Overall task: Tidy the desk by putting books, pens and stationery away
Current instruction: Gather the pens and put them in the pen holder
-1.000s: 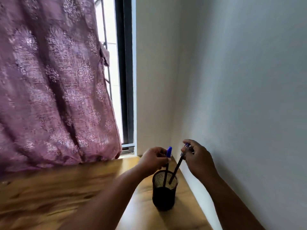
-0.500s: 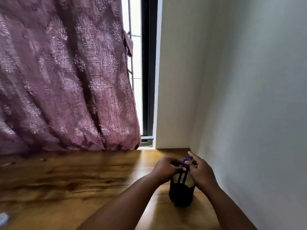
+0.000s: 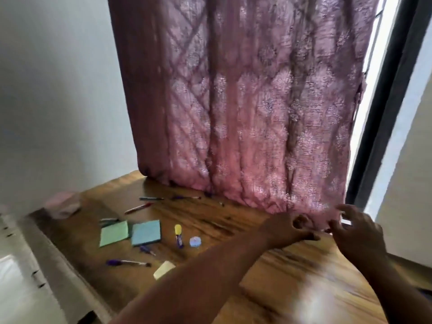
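Observation:
On the wooden desk (image 3: pixel 292 288) lie a green note pad (image 3: pixel 114 233), a blue note pad (image 3: pixel 146 232), a glue stick with a yellow cap (image 3: pixel 178 236), a small round pale blue item (image 3: pixel 195 242) and a pale yellow note (image 3: pixel 164 269). Pens are scattered: a purple one (image 3: pixel 127 262) near the front, a red one (image 3: pixel 138 208) and others near the curtain (image 3: pixel 150 198). My left hand (image 3: pixel 288 226) hovers above the desk with fingers loosely curled, holding nothing. My right hand (image 3: pixel 355 232) is beside it, fingers spread, empty. The pen holder is out of view.
A mauve patterned curtain (image 3: pixel 245 101) hangs down to the desk's back edge. A dark window frame (image 3: pixel 385 127) stands at the right. A pinkish cloth (image 3: pixel 63 205) lies at the desk's far left corner. The desk's left edge drops off beside a pale wall.
The view has swung left from the pen holder to the scattered stationery. Both hands have let go of the pens and come away from the holder.

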The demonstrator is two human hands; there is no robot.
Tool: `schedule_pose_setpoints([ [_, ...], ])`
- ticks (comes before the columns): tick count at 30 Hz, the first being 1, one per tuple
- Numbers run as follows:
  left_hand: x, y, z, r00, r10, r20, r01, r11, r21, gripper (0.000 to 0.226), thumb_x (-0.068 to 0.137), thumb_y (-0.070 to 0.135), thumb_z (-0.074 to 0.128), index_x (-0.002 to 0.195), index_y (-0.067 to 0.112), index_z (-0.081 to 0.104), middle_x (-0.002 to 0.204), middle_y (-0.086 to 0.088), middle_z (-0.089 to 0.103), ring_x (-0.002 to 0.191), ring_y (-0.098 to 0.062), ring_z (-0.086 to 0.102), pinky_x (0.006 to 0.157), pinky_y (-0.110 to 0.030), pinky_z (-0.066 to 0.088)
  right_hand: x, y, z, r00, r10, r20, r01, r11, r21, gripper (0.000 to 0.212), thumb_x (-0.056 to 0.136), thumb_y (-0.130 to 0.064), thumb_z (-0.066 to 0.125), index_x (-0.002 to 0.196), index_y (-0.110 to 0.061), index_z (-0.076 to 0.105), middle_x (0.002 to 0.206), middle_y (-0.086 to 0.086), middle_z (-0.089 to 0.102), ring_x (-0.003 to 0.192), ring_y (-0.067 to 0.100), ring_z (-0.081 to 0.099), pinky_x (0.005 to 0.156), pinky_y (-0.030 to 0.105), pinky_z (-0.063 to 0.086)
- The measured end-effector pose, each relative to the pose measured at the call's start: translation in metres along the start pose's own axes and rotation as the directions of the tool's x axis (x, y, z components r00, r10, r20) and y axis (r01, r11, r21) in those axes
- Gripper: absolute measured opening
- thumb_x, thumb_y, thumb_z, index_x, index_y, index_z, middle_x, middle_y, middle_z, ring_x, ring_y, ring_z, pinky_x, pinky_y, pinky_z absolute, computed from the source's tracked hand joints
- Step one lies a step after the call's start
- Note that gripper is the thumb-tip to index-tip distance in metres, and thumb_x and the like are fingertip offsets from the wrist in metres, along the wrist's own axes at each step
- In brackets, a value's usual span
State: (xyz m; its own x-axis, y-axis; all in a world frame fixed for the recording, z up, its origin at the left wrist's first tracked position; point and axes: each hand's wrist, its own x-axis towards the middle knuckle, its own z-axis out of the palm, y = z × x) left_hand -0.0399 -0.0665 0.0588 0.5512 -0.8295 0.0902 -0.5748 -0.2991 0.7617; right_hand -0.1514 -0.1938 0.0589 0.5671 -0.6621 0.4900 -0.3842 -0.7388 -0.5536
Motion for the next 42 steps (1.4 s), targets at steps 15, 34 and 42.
schedule_pose_setpoints([
  [15,-0.04,-0.255,-0.273,0.971,-0.111,-0.21,0.144,0.978,0.151,0.02,0.088,0.024,0.062,0.102,0.011,0.066,0.103,-0.009,0.067,0.092,-0.018,0.059,0.071,-0.023,0.039,0.019,-0.209,0.222,0.914,-0.099,0.394,0.118,0.993,-0.025,0.021,0.082,-0.017,0.06,0.102,-0.017,0.065,0.103,0.007,0.069,0.097,0.028,0.063,0.075,0.029,0.042],
  [34,0.099,-0.447,-0.299,0.946,-0.309,-0.1,0.315,0.799,0.512,0.038,0.085,0.023,0.059,0.121,0.012,0.06,0.126,-0.014,0.057,0.117,-0.029,0.052,0.098,-0.033,0.043,0.135,-0.207,0.46,0.767,-0.04,0.641,0.157,0.979,-0.126,0.036,0.09,-0.018,0.05,0.125,-0.011,0.054,0.127,0.014,0.057,0.116,0.032,0.053,0.091,0.034,0.041],
  [42,0.1,-0.46,-0.293,0.935,-0.284,-0.214,0.349,0.842,0.41,0.029,0.077,0.037,0.058,0.099,0.018,0.057,0.104,-0.011,0.065,0.096,-0.033,0.061,0.083,-0.041,0.05,0.122,-0.203,0.493,0.824,-0.07,0.563,0.167,0.978,-0.123,0.034,0.094,-0.022,0.044,0.125,-0.019,0.057,0.126,0.012,0.06,0.114,0.03,0.055,0.094,0.034,0.042],
])
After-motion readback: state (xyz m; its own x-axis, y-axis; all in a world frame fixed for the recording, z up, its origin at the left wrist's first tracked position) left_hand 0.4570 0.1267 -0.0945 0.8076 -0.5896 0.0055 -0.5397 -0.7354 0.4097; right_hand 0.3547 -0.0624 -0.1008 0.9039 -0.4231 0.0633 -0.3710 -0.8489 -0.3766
